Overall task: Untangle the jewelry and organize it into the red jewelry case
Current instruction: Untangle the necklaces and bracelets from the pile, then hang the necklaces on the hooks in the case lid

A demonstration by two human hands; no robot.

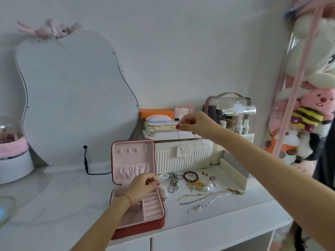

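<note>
Necklace chain [183,153], thin and silver, is held raised above the tabletop, hanging in a long narrow loop from the right hand [197,125] in front of the cream ribbed box [183,156]. It is pinched between thumb and forefinger, the other fingers loosely curled; a second strand drops from further back under the hand. Whether the lower end reaches the left hand cannot be told. The step in hand is judged to be the drawing-out of one chain so that it hangs free of knots. Next, the strand would need to be lowered slowly and laid, or hooked, in the case without letting it fold back on itself.

The red jewelry case [137,189] stands open near the front edge of the white dresser top [54,196], its pink lid upright. The left hand [145,185] is held over the far edge of the tray, fingers curled with tips together as if pinching something small; what is held cannot be made out. The right arm is stretched across from the right, wrist high.

Just right of the case, the remaining jewelry [201,187] lies spread: bead bracelet, pearls, several chains.
</note>
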